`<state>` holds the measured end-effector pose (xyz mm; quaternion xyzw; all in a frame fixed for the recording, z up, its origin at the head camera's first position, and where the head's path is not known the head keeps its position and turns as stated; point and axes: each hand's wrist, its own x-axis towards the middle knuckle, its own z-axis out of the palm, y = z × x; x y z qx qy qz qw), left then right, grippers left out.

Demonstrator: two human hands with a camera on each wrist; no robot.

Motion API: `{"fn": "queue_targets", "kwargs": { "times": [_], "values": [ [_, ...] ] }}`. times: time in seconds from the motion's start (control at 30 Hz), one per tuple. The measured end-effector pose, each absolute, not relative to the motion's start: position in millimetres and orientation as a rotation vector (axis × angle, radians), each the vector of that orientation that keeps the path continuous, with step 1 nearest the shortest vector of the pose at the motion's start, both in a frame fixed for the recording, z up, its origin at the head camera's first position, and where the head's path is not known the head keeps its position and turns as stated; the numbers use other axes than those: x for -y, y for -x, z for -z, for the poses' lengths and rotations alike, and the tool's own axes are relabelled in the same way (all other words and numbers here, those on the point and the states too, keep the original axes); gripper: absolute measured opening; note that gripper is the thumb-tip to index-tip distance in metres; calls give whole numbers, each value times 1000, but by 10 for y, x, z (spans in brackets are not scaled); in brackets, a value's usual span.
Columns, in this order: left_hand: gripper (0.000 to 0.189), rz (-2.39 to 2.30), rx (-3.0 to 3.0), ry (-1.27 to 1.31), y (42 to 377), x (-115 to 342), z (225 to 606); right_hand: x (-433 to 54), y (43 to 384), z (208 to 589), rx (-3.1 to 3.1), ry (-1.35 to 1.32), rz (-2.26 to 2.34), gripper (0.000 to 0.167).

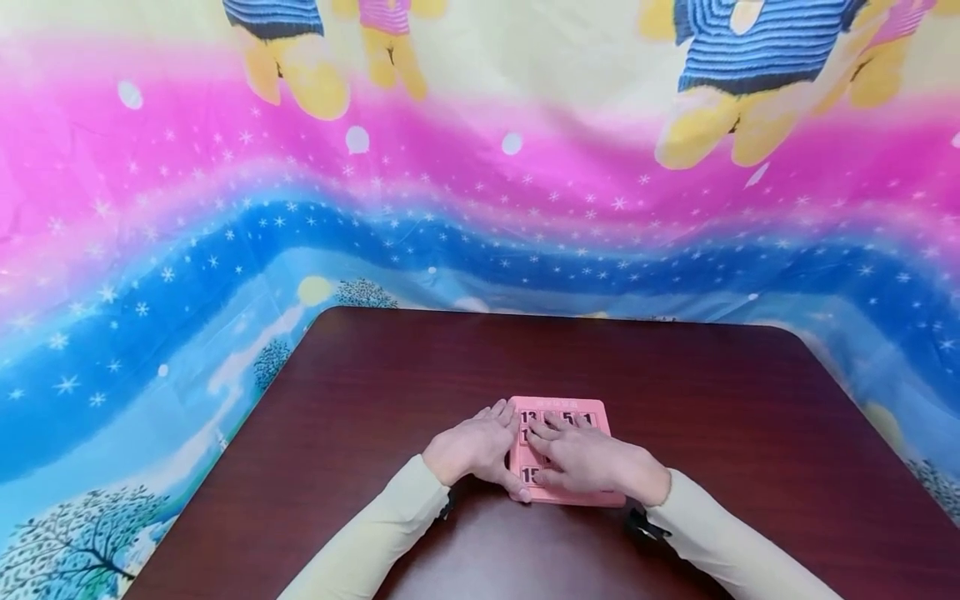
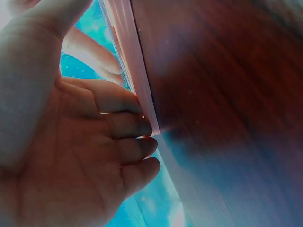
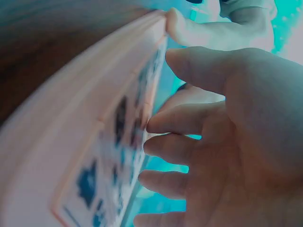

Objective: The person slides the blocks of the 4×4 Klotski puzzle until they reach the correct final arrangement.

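Observation:
A pink number slide puzzle (image 1: 558, 402) lies flat on the table, with tiles such as 13, 5, 1 and 15 showing. My left hand (image 1: 480, 446) lies along its left side, fingers stretched toward the far corner and thumb at the near left corner. In the left wrist view its fingertips (image 2: 150, 165) are right at the puzzle's edge. Spread over the tiles, my right hand (image 1: 588, 458) covers most of the middle and right rows. The right wrist view shows its fingertips (image 3: 154, 124) close at the numbered face, with the left thumb (image 3: 203, 33) near the frame's corner.
The dark reddish-brown table (image 1: 405, 358) extends around the puzzle, with rounded far corners. Behind it hangs a patterned cloth (image 1: 480, 208) in pink, blue and cream. Dark bands (image 1: 647, 525) show at the wrists, below the pale sleeves (image 1: 390, 521).

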<state>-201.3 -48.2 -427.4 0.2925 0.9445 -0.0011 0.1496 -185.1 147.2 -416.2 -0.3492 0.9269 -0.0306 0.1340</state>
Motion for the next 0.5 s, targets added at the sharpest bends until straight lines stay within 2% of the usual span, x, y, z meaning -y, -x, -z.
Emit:
{"fn": "queue_targets", "kwargs": {
  "times": [0.5],
  "values": [
    [124,-28,-2726,-831,1995,487,4283,-1434,1736,4205,-2727,1001,87,63]
  ]
}}
